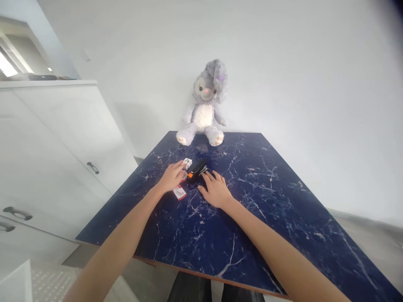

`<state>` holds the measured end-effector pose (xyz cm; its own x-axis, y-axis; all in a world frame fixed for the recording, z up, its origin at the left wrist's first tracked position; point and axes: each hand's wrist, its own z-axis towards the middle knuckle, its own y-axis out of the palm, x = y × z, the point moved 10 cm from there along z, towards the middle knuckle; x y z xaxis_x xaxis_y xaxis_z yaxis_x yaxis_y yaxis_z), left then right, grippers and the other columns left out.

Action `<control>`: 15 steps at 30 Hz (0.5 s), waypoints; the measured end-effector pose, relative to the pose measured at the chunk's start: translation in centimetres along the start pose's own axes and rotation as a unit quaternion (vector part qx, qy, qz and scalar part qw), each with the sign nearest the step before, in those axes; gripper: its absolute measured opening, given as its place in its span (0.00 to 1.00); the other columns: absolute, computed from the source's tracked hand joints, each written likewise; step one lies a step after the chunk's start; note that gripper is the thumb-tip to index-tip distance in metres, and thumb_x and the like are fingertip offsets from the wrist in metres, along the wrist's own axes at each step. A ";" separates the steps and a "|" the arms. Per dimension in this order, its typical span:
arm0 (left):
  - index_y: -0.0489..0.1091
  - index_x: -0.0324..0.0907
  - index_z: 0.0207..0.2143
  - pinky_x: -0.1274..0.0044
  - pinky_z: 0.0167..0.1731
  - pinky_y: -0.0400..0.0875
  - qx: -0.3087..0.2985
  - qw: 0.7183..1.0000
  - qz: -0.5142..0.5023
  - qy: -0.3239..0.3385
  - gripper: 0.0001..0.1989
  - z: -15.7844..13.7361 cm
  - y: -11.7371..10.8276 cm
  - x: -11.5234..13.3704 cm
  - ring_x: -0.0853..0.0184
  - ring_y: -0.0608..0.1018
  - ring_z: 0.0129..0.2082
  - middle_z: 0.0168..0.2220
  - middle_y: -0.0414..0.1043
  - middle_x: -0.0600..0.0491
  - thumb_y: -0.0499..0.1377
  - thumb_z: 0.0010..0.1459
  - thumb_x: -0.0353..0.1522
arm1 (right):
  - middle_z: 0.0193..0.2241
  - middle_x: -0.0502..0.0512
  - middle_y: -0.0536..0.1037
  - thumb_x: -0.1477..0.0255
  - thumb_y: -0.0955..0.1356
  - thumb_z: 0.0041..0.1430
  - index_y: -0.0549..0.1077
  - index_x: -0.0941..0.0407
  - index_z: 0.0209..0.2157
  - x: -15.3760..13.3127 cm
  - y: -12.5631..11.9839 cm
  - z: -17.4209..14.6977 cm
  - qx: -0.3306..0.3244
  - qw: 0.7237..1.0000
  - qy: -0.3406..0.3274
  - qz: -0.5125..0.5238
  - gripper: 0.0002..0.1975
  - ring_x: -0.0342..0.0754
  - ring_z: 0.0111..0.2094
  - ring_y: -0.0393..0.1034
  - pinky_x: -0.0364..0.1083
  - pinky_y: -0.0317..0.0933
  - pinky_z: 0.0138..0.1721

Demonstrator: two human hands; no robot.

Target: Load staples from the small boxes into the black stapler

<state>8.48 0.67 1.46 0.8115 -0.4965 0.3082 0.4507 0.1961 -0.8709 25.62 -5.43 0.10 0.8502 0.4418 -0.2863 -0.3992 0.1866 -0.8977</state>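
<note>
Your left grip [171, 176] lies over a white box [188, 161] with dark print, fingers stretched onto it; you cannot tell whether it is closed on anything. Your right grip [217, 191] is spread, fingers apart, its tips at the silver pieces [204, 170] beside a black stapler-like tool [198, 167]; contact there is too small to make out. The tool lies aslant on the tabletop [252, 180], between your two grips, its orange end [190, 175] nearer you and to the left. A red-and-white box [179, 192] lies just beside your left grip, on your side. Beyond, a plush rabbit [204, 117] sits at the far edge, facing you.
</note>
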 end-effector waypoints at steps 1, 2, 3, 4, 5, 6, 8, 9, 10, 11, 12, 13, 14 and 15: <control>0.68 0.44 0.59 0.61 0.62 0.57 -0.003 1.000 -0.006 0.005 0.21 0.0 0.0 0.1 0.54 0.65 0.63 0.64 0.62 0.45 0.49 0.67 0.36 | 0.64 0.63 0.64 0.57 0.59 0.68 0.60 0.57 0.64 -0.1 0.2 0.4 -0.007 1.000 0.000 0.000 0.29 0.66 0.66 0.48 0.63 0.46 0.63; 0.69 0.44 0.58 0.62 0.61 0.59 -0.002 1.000 -0.011 0.010 0.21 0.0 0.0 0.3 0.55 0.67 0.62 0.63 0.64 0.46 0.49 0.67 0.35 | 0.64 0.63 0.64 0.56 0.58 0.68 0.60 0.57 0.65 -0.1 0.4 0.7 -0.011 1.000 0.002 0.003 0.30 0.67 0.66 0.48 0.63 0.46 0.63; 0.70 0.44 0.57 0.62 0.60 0.60 0.001 1.000 -0.014 0.015 0.20 0.0 -0.2 0.4 0.55 0.68 0.60 0.62 0.66 0.46 0.49 0.67 0.35 | 0.64 0.63 0.64 0.55 0.58 0.68 0.59 0.57 0.65 0.0 0.4 1.0 -0.013 1.000 0.005 0.007 0.30 0.67 0.67 0.47 0.64 0.45 0.63; 0.71 0.44 0.55 0.63 0.59 0.62 0.004 1.000 -0.016 0.019 0.19 -0.1 -0.3 0.6 0.56 0.69 0.59 0.60 0.67 0.46 0.49 0.67 0.34 | 0.64 0.63 0.64 0.55 0.57 0.68 0.58 0.57 0.66 0.0 0.5 1.1 -0.016 1.000 0.006 0.014 0.31 0.67 0.67 0.47 0.64 0.45 0.63; 0.72 0.44 0.54 0.63 0.59 0.63 0.005 1.000 -0.019 0.020 0.19 -0.1 -0.4 0.8 0.56 0.70 0.58 0.59 0.68 0.47 0.49 0.67 0.33 | 0.64 0.62 0.64 0.54 0.57 0.69 0.57 0.57 0.66 0.0 0.5 1.2 -0.019 1.000 0.005 0.023 0.31 0.67 0.67 0.47 0.64 0.45 0.63; 0.72 0.45 0.54 0.63 0.58 0.63 0.005 1.000 -0.022 0.021 0.18 -0.2 -0.4 0.9 0.56 0.71 0.57 0.59 0.69 0.47 0.49 0.66 0.33 | 0.64 0.62 0.65 0.53 0.56 0.69 0.57 0.56 0.66 0.1 0.5 1.2 -0.023 0.999 0.003 0.033 0.32 0.67 0.67 0.46 0.64 0.45 0.63; 0.72 0.44 0.53 0.62 0.59 0.63 0.002 0.999 -0.029 0.022 0.18 -0.4 -0.4 1.3 0.56 0.70 0.57 0.59 0.69 0.48 0.49 0.66 0.33 | 0.63 0.62 0.66 0.53 0.56 0.69 0.56 0.57 0.67 0.1 0.5 1.2 -0.030 0.998 -0.005 0.052 0.32 0.67 0.67 0.46 0.64 0.46 0.63; 0.72 0.45 0.53 0.62 0.59 0.64 0.000 0.999 -0.037 0.025 0.17 -0.5 -0.3 1.6 0.57 0.71 0.57 0.58 0.68 0.48 0.50 0.66 0.32 | 0.62 0.62 0.67 0.52 0.56 0.68 0.56 0.57 0.66 0.0 0.4 1.1 -0.031 0.998 -0.009 0.059 0.33 0.67 0.67 0.46 0.64 0.46 0.63; 0.72 0.45 0.52 0.63 0.58 0.65 -0.004 0.998 -0.048 0.029 0.17 -0.6 -0.3 2.0 0.57 0.71 0.56 0.58 0.68 0.48 0.50 0.66 0.32 | 0.62 0.63 0.67 0.52 0.57 0.68 0.57 0.58 0.66 0.0 0.2 1.1 -0.029 0.997 -0.011 0.064 0.33 0.67 0.67 0.46 0.63 0.46 0.63; 0.73 0.45 0.51 0.64 0.57 0.67 -0.008 0.998 -0.062 0.032 0.16 -0.7 -0.1 2.4 0.58 0.72 0.55 0.58 0.68 0.48 0.50 0.66 0.33 | 0.62 0.63 0.67 0.52 0.58 0.67 0.58 0.59 0.66 0.0 0.0 1.1 -0.024 0.997 -0.013 0.066 0.34 0.67 0.67 0.47 0.63 0.45 0.63; 0.73 0.45 0.51 0.65 0.54 0.69 -0.013 0.996 -0.077 0.032 0.15 -0.9 0.0 2.9 0.59 0.74 0.52 0.57 0.67 0.48 0.51 0.65 0.33 | 0.61 0.63 0.68 0.52 0.58 0.67 0.58 0.59 0.65 -0.1 -0.2 1.0 -0.018 0.998 -0.015 0.066 0.33 0.66 0.67 0.48 0.63 0.44 0.64; 0.72 0.46 0.50 0.66 0.51 0.72 -0.019 0.995 -0.093 0.030 0.15 -1.0 0.1 3.4 0.61 0.76 0.48 0.58 0.66 0.48 0.52 0.65 0.34 | 0.61 0.63 0.68 0.52 0.59 0.67 0.59 0.59 0.65 -0.1 -0.4 1.0 -0.010 0.998 -0.015 0.065 0.33 0.66 0.66 0.50 0.63 0.43 0.64; 0.72 0.46 0.50 0.68 0.47 0.74 -0.027 0.993 -0.108 0.029 0.14 -1.1 0.3 3.9 0.63 0.78 0.44 0.59 0.64 0.48 0.53 0.65 0.34 | 0.60 0.63 0.69 0.52 0.59 0.67 0.60 0.59 0.64 -0.2 -0.5 1.0 -0.003 0.998 -0.016 0.064 0.33 0.65 0.65 0.51 0.63 0.41 0.65; 0.71 0.46 0.50 0.69 0.43 0.75 -0.035 0.991 -0.122 0.029 0.14 -1.3 0.4 4.4 0.65 0.78 0.38 0.60 0.63 0.47 0.53 0.64 0.35 | 0.59 0.64 0.70 0.53 0.60 0.66 0.60 0.59 0.64 -0.2 -0.7 1.0 0.005 0.998 -0.016 0.063 0.32 0.65 0.65 0.53 0.63 0.41 0.65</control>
<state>11.79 -2.50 1.94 0.6576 -0.5705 0.4920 0.6020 0.0053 -0.7985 25.36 -4.80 1.10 0.7818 0.4904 -0.3851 -0.5052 0.1361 -0.8522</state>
